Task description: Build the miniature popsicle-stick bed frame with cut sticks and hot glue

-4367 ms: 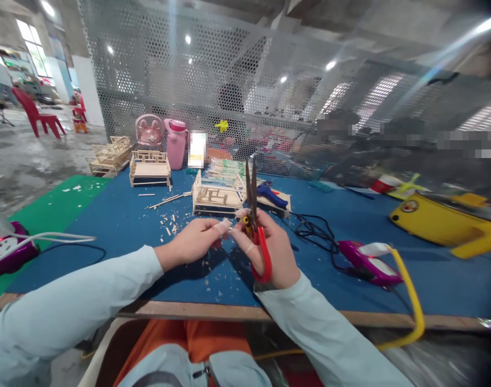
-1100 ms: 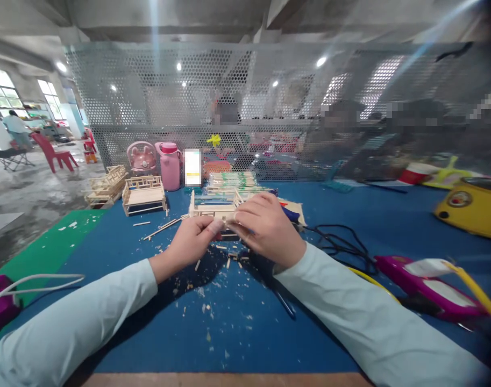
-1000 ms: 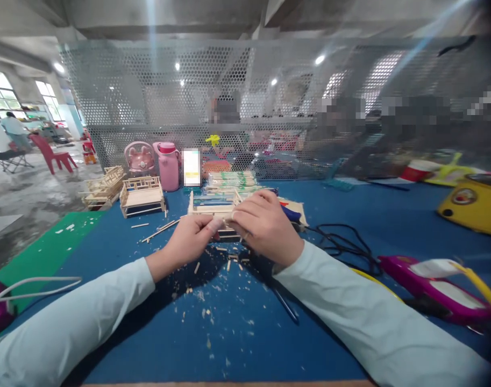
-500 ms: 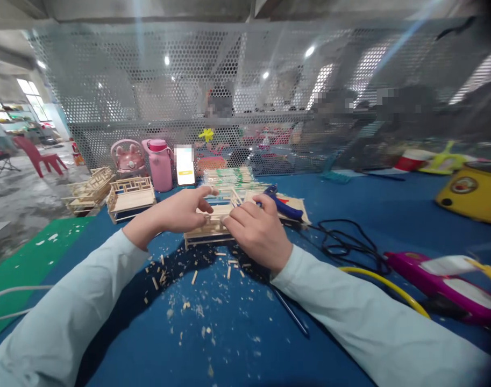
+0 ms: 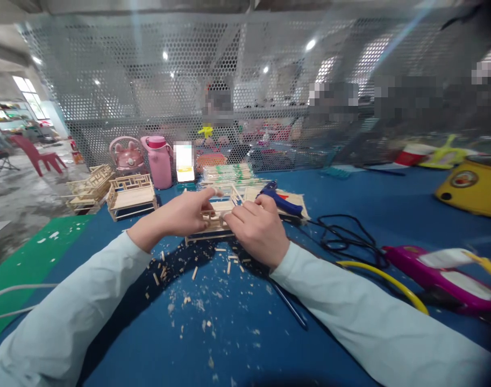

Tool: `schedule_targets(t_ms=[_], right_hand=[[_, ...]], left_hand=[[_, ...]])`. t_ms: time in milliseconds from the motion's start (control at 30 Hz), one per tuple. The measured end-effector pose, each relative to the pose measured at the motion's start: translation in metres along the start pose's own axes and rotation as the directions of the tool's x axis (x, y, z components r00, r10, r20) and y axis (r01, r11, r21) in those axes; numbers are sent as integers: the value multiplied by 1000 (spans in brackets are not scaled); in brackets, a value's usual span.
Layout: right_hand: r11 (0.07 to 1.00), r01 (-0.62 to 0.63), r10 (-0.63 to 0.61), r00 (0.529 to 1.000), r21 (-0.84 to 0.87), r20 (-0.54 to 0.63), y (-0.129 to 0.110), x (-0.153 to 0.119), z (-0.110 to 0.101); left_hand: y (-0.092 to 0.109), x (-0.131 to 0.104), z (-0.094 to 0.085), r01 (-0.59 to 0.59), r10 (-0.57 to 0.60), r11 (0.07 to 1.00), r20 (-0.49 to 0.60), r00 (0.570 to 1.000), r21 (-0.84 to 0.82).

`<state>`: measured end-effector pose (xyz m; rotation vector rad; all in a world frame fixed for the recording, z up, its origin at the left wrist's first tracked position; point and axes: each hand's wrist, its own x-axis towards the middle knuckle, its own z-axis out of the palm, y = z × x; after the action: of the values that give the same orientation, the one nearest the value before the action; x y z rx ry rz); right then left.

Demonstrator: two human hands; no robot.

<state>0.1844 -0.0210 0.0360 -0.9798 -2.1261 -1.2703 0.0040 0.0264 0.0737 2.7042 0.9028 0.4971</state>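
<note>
A miniature bench [image 5: 213,235] of pale wooden sticks stands before me on the blue table, partly covered by my hands. My left hand [image 5: 184,212] is at its left end, thumb and fingers curled on the stick frame. My right hand [image 5: 256,230] closes over the front right part; its fingertips pinch at the front rail, and a small piece there is too hidden to make out. Right behind this hand, a blue glue gun [image 5: 283,202] lies on a pale wooden piece [image 5: 301,200]. Wood offcuts [image 5: 194,273] are scattered in front of the bench.
Finished-looking miniature benches [image 5: 133,198] stand at left, near a pink bottle [image 5: 160,164] and a lit phone [image 5: 184,164]. Bundled sticks [image 5: 229,174] lie behind my hands. At right are a black cable [image 5: 346,236], a magenta device [image 5: 442,279] and a dark blue rod [image 5: 290,306].
My left hand's fingers have come down and closed in on the bench's left end; before, they were spread above it. My right hand stays almost in place. The view has shifted slightly.
</note>
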Motion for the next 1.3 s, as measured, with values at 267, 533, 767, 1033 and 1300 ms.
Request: schedule_targets(t_ms=[267, 533, 767, 1033, 1300], right_hand=[[1000, -24, 23, 999, 17, 31, -1, -1, 2], [949, -205, 188, 978, 242, 91, 2, -7, -26], [195, -776, 430, 617, 600, 659, -32, -21, -79], [329, -795, 497, 605, 510, 622, -51, -48, -80], [710, -684, 577, 429, -168, 695, 35, -119, -71]], left_hand=[[-4, 1, 10, -44, 46, 998, -40, 998, 39], [10, -27, -8, -39, -26, 994, -552, 833, -107], [61, -68, 61, 46, -319, 509, -139, 937, -859], [75, -68, 85, 82, -437, 263, -43, 898, -961], [61, -72, 93, 119, -371, 380, -33, 928, -917]])
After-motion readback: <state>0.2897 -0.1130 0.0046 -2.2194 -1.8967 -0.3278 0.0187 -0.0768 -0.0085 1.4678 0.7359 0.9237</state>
